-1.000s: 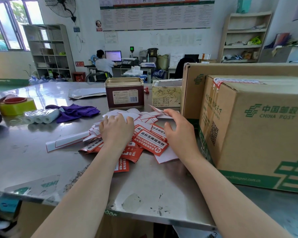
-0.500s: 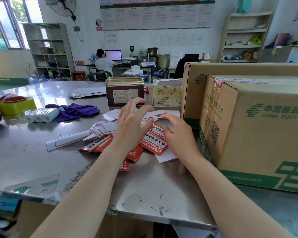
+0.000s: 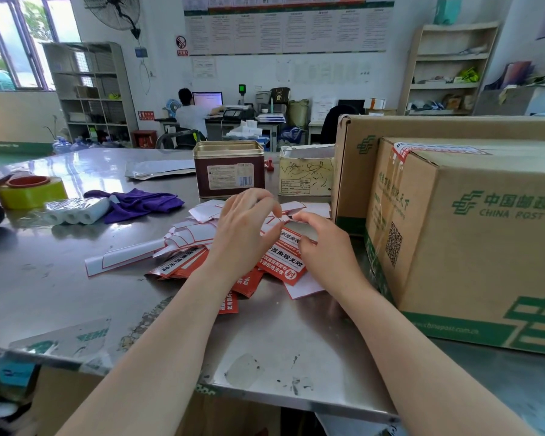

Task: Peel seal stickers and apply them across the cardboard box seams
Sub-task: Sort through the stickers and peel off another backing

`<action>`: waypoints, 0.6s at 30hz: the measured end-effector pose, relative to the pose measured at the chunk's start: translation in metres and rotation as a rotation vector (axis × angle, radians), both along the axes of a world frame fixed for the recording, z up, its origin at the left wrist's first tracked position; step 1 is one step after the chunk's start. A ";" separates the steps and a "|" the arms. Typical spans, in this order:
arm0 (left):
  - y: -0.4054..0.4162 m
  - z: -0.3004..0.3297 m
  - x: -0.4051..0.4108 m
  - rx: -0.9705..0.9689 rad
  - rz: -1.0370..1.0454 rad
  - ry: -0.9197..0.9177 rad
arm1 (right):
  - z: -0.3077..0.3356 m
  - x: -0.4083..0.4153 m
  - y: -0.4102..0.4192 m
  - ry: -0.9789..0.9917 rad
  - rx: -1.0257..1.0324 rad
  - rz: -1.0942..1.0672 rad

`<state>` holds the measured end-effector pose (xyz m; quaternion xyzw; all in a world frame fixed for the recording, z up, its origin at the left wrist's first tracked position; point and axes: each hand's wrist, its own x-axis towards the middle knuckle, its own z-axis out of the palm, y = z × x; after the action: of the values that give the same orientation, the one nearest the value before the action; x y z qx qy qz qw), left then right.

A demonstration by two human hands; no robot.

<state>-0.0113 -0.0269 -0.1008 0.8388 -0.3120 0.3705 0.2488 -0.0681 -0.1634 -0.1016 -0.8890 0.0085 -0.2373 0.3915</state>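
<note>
On the steel bench (image 3: 76,297), beside the cardboard box (image 3: 472,247), both hands hover over the seal stickers (image 3: 283,262): left hand (image 3: 243,228) and right hand (image 3: 324,247) curled, pinching one sticker's edge between them.

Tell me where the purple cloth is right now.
In the head view the purple cloth lies on the steel table, left of the sticker pile, beside the wrapped white rolls.

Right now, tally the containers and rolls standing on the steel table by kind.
China Post cardboard boxes: 2
Small scribbled carton: 1
Metal tin: 1
Yellow tape roll: 1
White paper rolls, wrapped pack: 3
Total: 8
</note>
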 end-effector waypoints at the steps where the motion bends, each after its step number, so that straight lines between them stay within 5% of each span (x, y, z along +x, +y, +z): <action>1: 0.000 0.000 0.000 0.017 0.002 -0.006 | 0.001 0.000 0.001 0.007 0.007 -0.001; 10: -0.002 -0.001 -0.001 0.050 -0.011 -0.063 | 0.004 -0.003 -0.002 0.041 0.202 0.065; 18: -0.002 -0.002 0.000 0.003 -0.022 -0.044 | 0.009 -0.002 -0.004 0.077 0.661 0.067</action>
<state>-0.0117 -0.0286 -0.1032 0.8273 -0.3273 0.3856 0.2446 -0.0698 -0.1678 -0.0921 -0.7221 0.0707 -0.1749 0.6656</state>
